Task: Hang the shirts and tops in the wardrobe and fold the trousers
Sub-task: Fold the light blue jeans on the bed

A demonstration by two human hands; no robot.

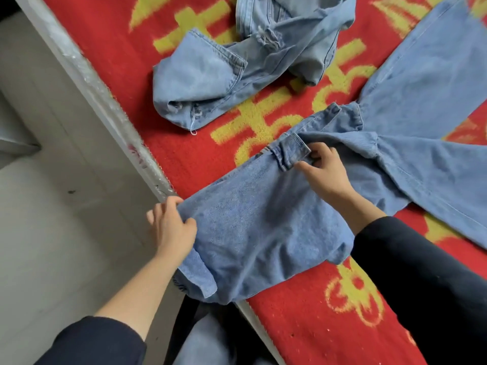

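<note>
Jeans [263, 233] matt faded denim; blanket [200, 159] fuzzy woven cloth.

A bare strip of blanket [189, 156] runs between the crumpled jeans [210, 80] heaped at the far side and the spread jeans [263, 227] overhanging the bed edge [105, 98], whose legs cover the blanket on the right, while the floor [52, 219] left of the bed lies open.

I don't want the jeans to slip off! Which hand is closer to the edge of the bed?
Left. The left hand grips the jeans right at the bed edge; the right hand pinches their waistband farther in, over the red blanket.
</note>
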